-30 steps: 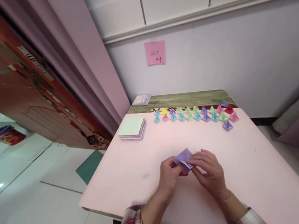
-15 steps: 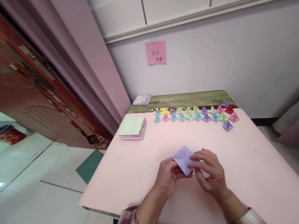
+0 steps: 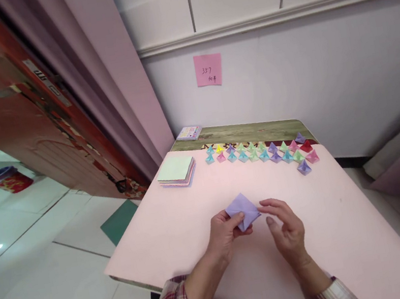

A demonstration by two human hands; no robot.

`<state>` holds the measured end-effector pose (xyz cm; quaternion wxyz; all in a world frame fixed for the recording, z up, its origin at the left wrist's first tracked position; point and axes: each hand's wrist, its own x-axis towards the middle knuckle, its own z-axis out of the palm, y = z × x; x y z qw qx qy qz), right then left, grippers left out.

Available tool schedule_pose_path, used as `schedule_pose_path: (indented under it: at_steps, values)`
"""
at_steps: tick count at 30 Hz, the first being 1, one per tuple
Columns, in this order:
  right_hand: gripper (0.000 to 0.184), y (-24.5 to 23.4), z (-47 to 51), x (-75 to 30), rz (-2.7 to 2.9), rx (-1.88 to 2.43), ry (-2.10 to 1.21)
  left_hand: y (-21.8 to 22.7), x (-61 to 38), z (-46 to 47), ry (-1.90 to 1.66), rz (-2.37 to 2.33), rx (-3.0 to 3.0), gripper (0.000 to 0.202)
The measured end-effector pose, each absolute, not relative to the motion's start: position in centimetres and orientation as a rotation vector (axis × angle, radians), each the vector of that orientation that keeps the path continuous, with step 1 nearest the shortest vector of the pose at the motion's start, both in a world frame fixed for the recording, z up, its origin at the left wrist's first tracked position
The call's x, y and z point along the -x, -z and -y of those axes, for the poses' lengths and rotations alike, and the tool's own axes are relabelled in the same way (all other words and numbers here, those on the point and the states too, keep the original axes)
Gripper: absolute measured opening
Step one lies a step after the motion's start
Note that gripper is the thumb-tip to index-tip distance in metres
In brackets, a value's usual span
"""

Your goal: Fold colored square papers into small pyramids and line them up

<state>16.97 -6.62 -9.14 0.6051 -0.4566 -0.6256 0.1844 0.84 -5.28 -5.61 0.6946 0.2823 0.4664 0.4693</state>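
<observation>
A purple folded origami paper (image 3: 242,206), diamond-shaped with creases, is held above the table by my left hand (image 3: 226,230). The thumb presses on its face and the fingers lie beneath. My right hand (image 3: 285,227) is just to its right, with thumb and fingers apart; the index fingertip is close to the paper's right corner, and I cannot tell if it touches. Beyond the hands stand rows of small folded paper pieces in several colours, among them a purple piece (image 3: 304,167) nearest to me and a red piece (image 3: 306,146).
A stack of square paper (image 3: 175,168) with a pale green top sheet lies at the left of the pink-covered table (image 3: 154,240). Behind it is a printed packet (image 3: 189,133). A pink note (image 3: 208,70) is on the wall. A red door (image 3: 48,145) stands at left.
My left thumb has come over onto the paper's face, and the paper has turned and shifted slightly left. My right hand has let go of its right side, fingers spreading.
</observation>
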Motion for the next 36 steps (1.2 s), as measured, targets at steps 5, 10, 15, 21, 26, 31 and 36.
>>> schedule_pose_path:
  at_steps: [5, 10, 15, 21, 26, 31, 36]
  values:
    - [0.028, 9.7, 5.9, -16.7, 1.076, 1.220, -1.176, 5.9, -0.9, 5.3, -1.090, -1.060, -0.782, 0.030]
    - [0.032, 9.5, 5.9, -16.3, 1.019, 1.132, -1.400, 6.0, -1.0, 5.3, -1.090, -1.051, -0.794, 0.029]
    - [0.037, 8.8, 6.0, -16.5, 0.969, 0.986, -1.443, 5.9, -0.8, 5.1, -1.105, -0.981, -0.649, 0.029]
    - [0.032, 9.1, 5.9, -16.5, 0.997, 0.999, -1.406, 5.7, -0.9, 5.2, -1.076, -0.980, -0.637, 0.030]
    - [0.025, 9.5, 6.1, -16.3, 0.940, 1.027, -1.396, 5.9, -0.9, 5.3, -1.078, -0.985, -0.717, 0.028]
    - [0.023, 9.2, 6.2, -15.9, 0.904, 1.061, -1.382, 6.6, -0.8, 5.2, -1.087, -0.992, -0.802, 0.028]
    - [0.020, 9.2, 6.2, -15.8, 0.881, 1.110, -1.343, 7.1, -1.0, 5.3, -1.052, -1.013, -0.822, 0.026]
